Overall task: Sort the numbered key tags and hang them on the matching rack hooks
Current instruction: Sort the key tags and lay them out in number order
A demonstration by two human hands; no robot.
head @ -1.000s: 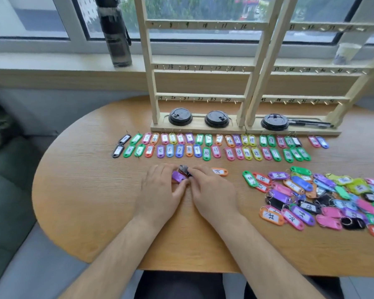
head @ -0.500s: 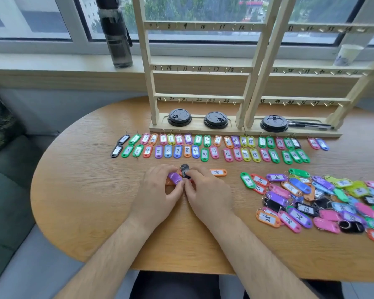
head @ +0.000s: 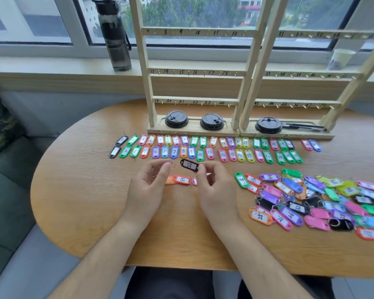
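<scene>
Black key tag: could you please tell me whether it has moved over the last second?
Yes. The right hand has lifted the black key tag off the table, toward the sorted rows.

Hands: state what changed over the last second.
Both hands rose off the table and parted. The right hand now pinches the black tag in the air; the left hand is beside it, its grip unclear. The tag rows, pile and rack stayed put.
</scene>
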